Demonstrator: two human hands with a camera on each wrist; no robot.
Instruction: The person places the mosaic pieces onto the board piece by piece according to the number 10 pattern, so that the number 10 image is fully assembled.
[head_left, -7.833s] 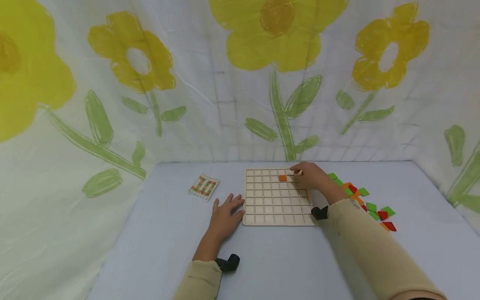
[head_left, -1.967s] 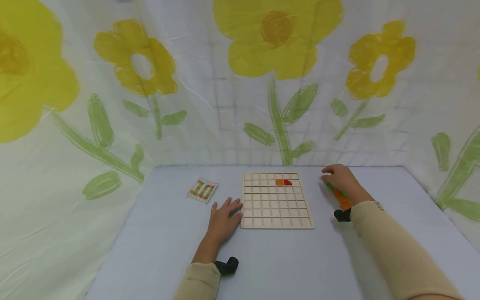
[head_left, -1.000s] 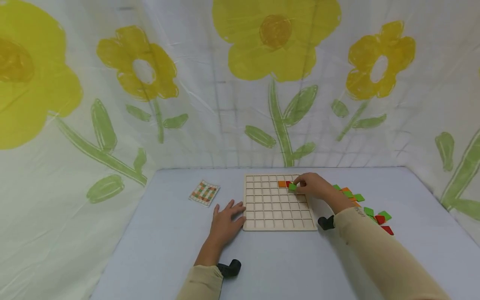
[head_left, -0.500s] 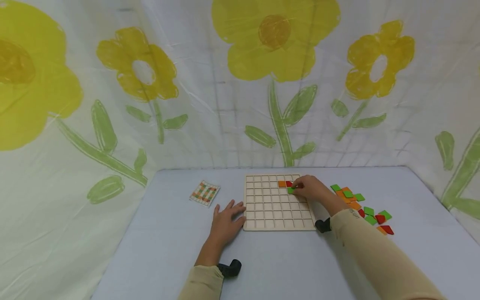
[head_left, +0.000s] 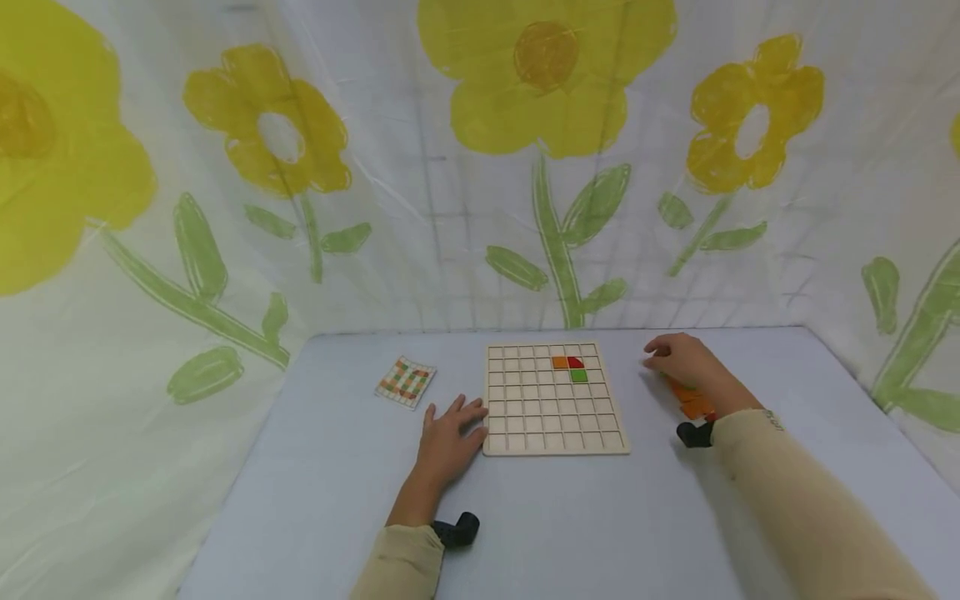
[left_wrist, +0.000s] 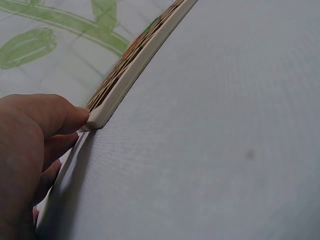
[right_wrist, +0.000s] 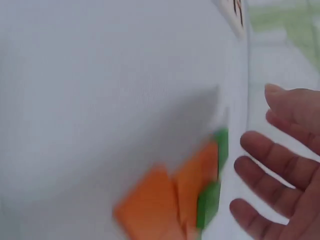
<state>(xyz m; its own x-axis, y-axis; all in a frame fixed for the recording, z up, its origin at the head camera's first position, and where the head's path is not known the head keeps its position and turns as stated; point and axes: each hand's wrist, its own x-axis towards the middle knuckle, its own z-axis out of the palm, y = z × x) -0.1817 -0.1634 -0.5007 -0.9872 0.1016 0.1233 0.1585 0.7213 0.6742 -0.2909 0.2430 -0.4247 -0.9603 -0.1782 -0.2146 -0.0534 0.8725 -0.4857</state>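
A wooden grid board point(head_left: 551, 417) lies flat on the table. In it sit an orange square tile point(head_left: 560, 363), a red tile with a rounded corner point(head_left: 576, 362) and, below the red one, a green square tile point(head_left: 579, 376). My left hand point(head_left: 446, 442) rests at the board's left edge, fingers spread; the left wrist view shows the thumb point(left_wrist: 65, 112) touching a board corner. Over the loose tiles, right of the board, hovers my right hand point(head_left: 690, 367), its fingers apart and holding nothing. The right wrist view shows loose orange tiles point(right_wrist: 150, 205) and green tiles point(right_wrist: 209, 202) beside it.
A patterned card point(head_left: 406, 382) with a coloured grid lies left of the board. My right forearm point(head_left: 787, 483) hides most of the loose tiles. A white curtain point(head_left: 375, 275) painted with yellow flowers hangs behind the table's back edge.
My right hand has let go of the green tile on the board and moved right, over the loose tiles. Earlier, only the orange tile sat there; red and green were added. My left hand stays put.
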